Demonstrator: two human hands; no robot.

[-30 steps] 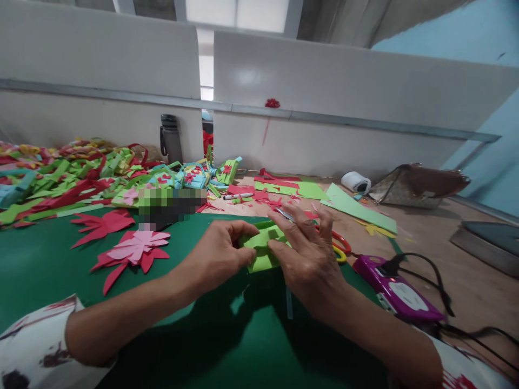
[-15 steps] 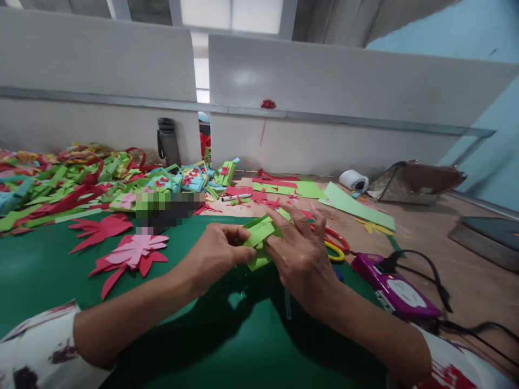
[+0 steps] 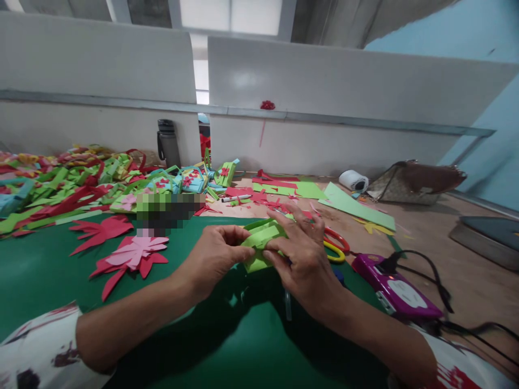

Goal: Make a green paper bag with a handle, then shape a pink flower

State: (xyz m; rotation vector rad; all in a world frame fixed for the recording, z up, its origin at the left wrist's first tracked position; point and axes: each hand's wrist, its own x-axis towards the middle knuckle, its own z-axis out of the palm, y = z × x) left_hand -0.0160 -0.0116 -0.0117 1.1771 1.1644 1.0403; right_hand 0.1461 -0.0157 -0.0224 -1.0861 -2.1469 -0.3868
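Note:
A small light-green folded piece (image 3: 261, 243), like woven strips, is held above the green mat (image 3: 194, 346) near the centre. My left hand (image 3: 213, 251) pinches its left side between thumb and fingers. On its right side, the thumb and index finger of my right hand (image 3: 302, 254) press the front strip, with the other fingers spread behind. Just right of that hand lie scissors with red and yellow handles (image 3: 334, 251), partly covered by it. Pink and red flower cut-outs (image 3: 135, 251) rest on the mat at left.
Colourful strips and pieces (image 3: 81, 183) are heaped at the back left beside a dark bottle (image 3: 168, 143). A purple power box (image 3: 397, 289) with black cables, a brown bag (image 3: 417, 183) and green sheets (image 3: 357, 208) are at right.
The thumb and index finger of my right hand have closed onto the front strip, and the green piece has turned slightly. My left hand keeps its pinch.

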